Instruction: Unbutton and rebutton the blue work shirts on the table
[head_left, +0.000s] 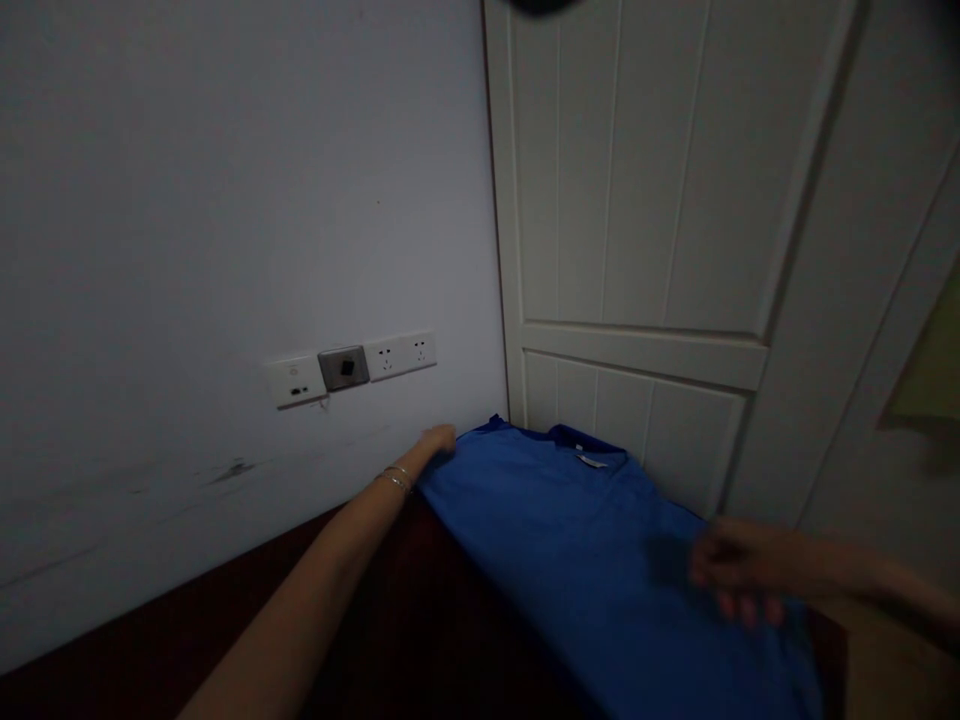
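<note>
A blue T-shirt [592, 560] lies spread on a dark brown surface [225, 640], its collar with a white tag toward the door. My left hand [436, 440] reaches far forward with a bracelet on the wrist; its fingers are closed on the shirt's far left shoulder edge. My right hand [739, 575] hovers low over the shirt's right side, blurred by motion, fingers curled downward onto the cloth.
A pale wall [225, 200] runs along the left with a row of sockets and a grey switch plate [343, 368]. A white panelled door [637, 250] stands behind the shirt, and a lighter wooden edge [900, 660] shows at the lower right.
</note>
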